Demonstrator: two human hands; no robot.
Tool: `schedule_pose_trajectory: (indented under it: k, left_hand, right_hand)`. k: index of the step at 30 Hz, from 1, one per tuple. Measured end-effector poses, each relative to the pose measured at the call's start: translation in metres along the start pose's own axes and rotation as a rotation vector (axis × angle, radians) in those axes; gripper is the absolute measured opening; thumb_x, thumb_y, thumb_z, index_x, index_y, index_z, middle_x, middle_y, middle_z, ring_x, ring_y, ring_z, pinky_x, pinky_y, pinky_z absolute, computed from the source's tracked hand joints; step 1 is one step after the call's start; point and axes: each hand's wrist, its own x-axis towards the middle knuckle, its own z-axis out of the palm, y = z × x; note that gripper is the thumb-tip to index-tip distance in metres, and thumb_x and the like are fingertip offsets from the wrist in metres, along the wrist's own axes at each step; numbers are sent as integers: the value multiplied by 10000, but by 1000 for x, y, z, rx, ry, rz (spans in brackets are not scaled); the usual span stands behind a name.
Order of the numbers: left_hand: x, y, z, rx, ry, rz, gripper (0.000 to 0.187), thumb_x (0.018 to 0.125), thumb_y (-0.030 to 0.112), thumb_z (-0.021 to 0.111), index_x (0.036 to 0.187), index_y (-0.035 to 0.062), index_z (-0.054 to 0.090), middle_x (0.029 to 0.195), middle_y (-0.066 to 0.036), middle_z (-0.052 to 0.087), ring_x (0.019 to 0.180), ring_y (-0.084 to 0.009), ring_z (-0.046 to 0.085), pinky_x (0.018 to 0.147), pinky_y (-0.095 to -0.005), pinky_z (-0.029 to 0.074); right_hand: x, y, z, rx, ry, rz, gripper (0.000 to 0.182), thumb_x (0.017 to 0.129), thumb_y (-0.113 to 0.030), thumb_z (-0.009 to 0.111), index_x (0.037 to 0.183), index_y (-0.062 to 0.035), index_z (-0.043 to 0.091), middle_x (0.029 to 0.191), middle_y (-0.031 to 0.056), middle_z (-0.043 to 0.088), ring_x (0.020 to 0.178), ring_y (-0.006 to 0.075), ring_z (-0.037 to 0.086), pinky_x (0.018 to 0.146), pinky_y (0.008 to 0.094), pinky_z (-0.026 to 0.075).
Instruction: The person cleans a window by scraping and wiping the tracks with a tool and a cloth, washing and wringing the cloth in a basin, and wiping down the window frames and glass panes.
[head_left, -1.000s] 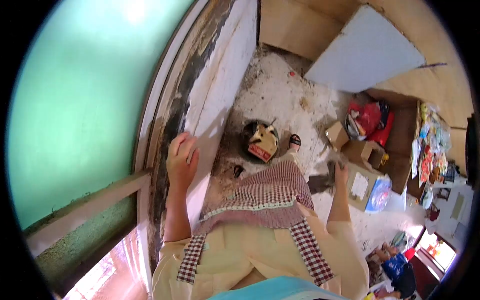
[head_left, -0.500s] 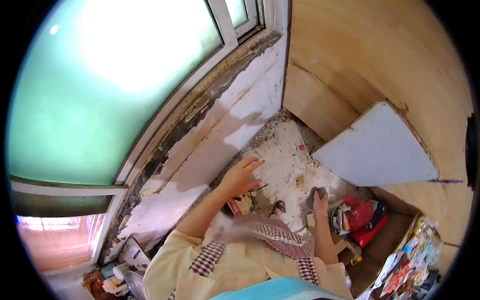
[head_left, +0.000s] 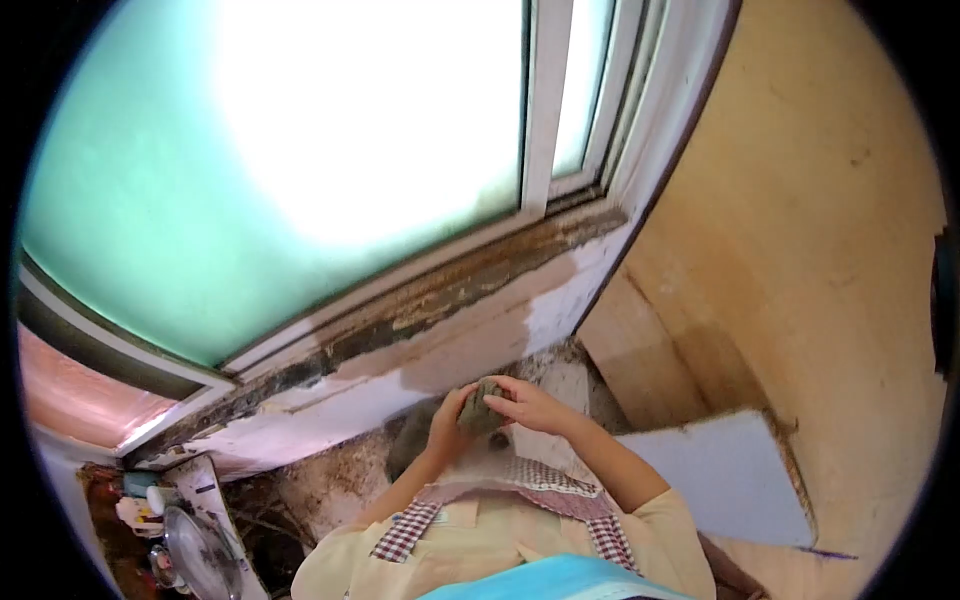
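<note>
A view from a head-worn camera, looking steeply down the front of a person who stands close to a window. Both bare hands meet in front of the chest, just below the window's edge. Between them is a small, dark grey-green lump [head_left: 483,410], rough and crumpled, perhaps a cloth or a scouring pad; it is too small to tell which. The left hand [head_left: 448,415] cups the lump from the left with its fingers curled onto it, so its grip is grasping the lump. The right hand [head_left: 530,405] lies over the lump from the right, fingertips pressed onto its top, so this grip is grasping it too.

Directly beyond the hands runs the window sill [head_left: 440,310], a long band that slants up to the right, with dark brown stains and flaking paint. Under it is a white-painted wall strip [head_left: 400,375], partly in shadow. Above the sill, the frosted window pane [head_left: 300,150] glows greenish white, split by a pale upright frame bar [head_left: 540,100].

To the right stands a tan wall [head_left: 820,230]. A pale grey board [head_left: 730,475] leans low against it, near the right forearm. The person wears a cream top with red-and-white checked trim [head_left: 405,530]. At the lower left, well apart from the hands, sit a few blurred kitchen items [head_left: 190,545].
</note>
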Motion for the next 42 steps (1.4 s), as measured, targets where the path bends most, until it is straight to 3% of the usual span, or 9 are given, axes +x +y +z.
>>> schedule_pose_trajectory:
  k: [4,8,12,13,15,22,31,34,42]
  left_hand:
    - [62,12,-30,258,379,202,523,709,31,713,1193,27,514,1106,-130,574,1023,-270,566,880,-339,448]
    - [104,-2,-57,-132,851,37,498,753,30,710,1203,6,499,1200,-119,548,1094,-218,527,955,-360,421]
    - [126,-38,-75,-352,1270,23,407,818,70,663,1188,-22,520,1175,-110,571,1046,-189,546,941,-327,419]
    - [138,-19,-85,-90,1441,-214,376,832,90,652,1169,-28,536,1153,-105,584,1030,-184,552,933,-321,421]
    - [162,-14,-93,104,1599,-108,366,826,119,663,1145,-29,558,1127,-83,592,1002,-171,556,877,-306,432]
    - [197,-51,-137,180,1917,-59,414,799,155,704,1146,1,538,1107,-89,609,1029,-182,573,890,-310,446]
    - [180,-58,-174,415,2004,-251,343,841,173,653,1106,-11,538,1082,-62,594,1000,-167,556,903,-283,408]
    - [177,-53,-188,85,2077,-191,301,841,155,648,1078,-5,552,1092,-59,593,1013,-166,550,890,-288,411]
    - [199,-76,-192,285,2238,-36,188,840,89,626,998,-2,578,997,-54,598,947,-157,554,844,-278,422]
  right_hand:
    - [38,-91,-94,-881,218,-474,386,888,-238,579,1227,-68,507,977,108,606,765,183,581,667,279,475]
    - [68,-205,-185,-869,745,-901,543,837,-97,625,1327,-33,400,1160,117,558,968,210,584,805,319,472]
    - [147,-271,-227,-737,465,-1252,598,813,-42,600,1349,-67,335,1378,130,366,1236,259,415,976,390,387]
    - [181,-283,-237,-707,355,-1358,586,796,-15,594,1329,-68,358,1380,149,355,1261,267,379,983,393,374]
    - [214,-289,-255,-736,304,-1452,610,832,-95,558,1363,-29,264,1385,162,323,1251,279,359,1002,402,331]
    - [210,-245,-287,-372,274,-1258,849,855,-273,547,1431,30,2,1445,235,158,1287,337,269,1046,457,238]
    - [210,-262,-273,-406,431,-1349,888,852,-429,588,1431,6,74,1408,226,251,1231,325,364,1012,439,345]
    - [198,-265,-262,-437,515,-1278,930,846,-421,590,1423,28,16,1425,268,186,1265,344,315,1022,460,316]
    - [233,-247,-309,-470,586,-1285,889,867,-521,508,1423,13,66,1391,234,265,1191,332,393,982,460,365]
